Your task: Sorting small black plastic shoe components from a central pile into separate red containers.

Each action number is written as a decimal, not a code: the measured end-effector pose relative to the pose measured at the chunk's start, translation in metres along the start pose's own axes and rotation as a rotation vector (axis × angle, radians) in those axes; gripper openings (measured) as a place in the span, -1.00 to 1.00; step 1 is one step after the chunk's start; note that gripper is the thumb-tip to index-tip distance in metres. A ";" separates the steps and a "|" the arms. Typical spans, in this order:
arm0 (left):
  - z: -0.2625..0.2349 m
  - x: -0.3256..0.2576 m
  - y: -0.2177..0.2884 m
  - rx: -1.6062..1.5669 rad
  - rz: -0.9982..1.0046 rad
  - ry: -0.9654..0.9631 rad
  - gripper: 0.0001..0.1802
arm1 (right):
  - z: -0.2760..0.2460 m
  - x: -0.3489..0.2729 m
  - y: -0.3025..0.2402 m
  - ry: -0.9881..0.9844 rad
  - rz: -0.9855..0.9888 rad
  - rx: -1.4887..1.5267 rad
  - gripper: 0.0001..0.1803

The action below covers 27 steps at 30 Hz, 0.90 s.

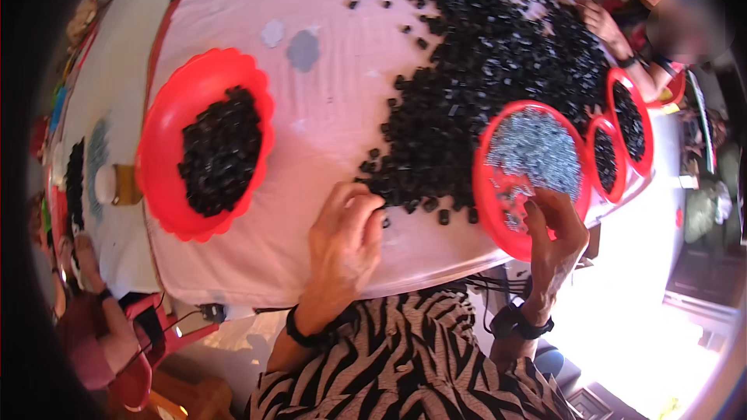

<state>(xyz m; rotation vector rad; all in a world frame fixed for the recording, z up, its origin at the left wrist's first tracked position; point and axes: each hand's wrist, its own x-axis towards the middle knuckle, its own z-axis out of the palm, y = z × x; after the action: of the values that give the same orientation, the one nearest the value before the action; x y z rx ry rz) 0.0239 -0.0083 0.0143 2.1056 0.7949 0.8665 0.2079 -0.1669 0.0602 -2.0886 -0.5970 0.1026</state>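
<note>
The left hand [342, 245] was at the lower middle of the frame, at the near edge of a broad heap of small black pieces [482, 85] that ran up to the top; its thumb and forefinger were curled close together, but whether a piece was clamped between them could not be told; the right hand [559, 229], at the lower right, reached over the rim of a round red basin [484, 214], its fingertips bent down near the small silvery pieces [537, 148] inside; what they pinched, if anything, was too small to make out; the black pieces looked light, stiff and smooth, probably a little slippery, and best taken singly by opposite sides between thumb and forefinger; the silvery ones seemed hard, slick and easily dropped, suited to a fingertip pinch at the thin edge of their heap; more black pieces lay in a scalloped red basin [159, 148] at the left of the frame, on the pale tablecloth [311, 132]; nothing among them looked fragile.
</note>
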 end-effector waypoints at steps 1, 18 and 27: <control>0.001 0.002 -0.001 0.001 0.037 0.010 -0.75 | -0.005 0.001 0.004 0.025 0.004 -0.018 -0.85; 0.005 0.004 0.003 0.070 0.110 0.007 -0.73 | 0.028 0.021 0.013 -0.188 -0.419 -0.375 -0.75; 0.000 0.006 -0.004 0.036 0.141 0.001 -0.74 | 0.032 0.021 0.013 -0.203 -0.461 -0.486 -0.79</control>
<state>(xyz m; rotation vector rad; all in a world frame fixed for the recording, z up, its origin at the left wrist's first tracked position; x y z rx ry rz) 0.0267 -0.0015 0.0128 2.2144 0.6735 0.9329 0.2216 -0.1391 0.0346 -2.3524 -1.3186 -0.1078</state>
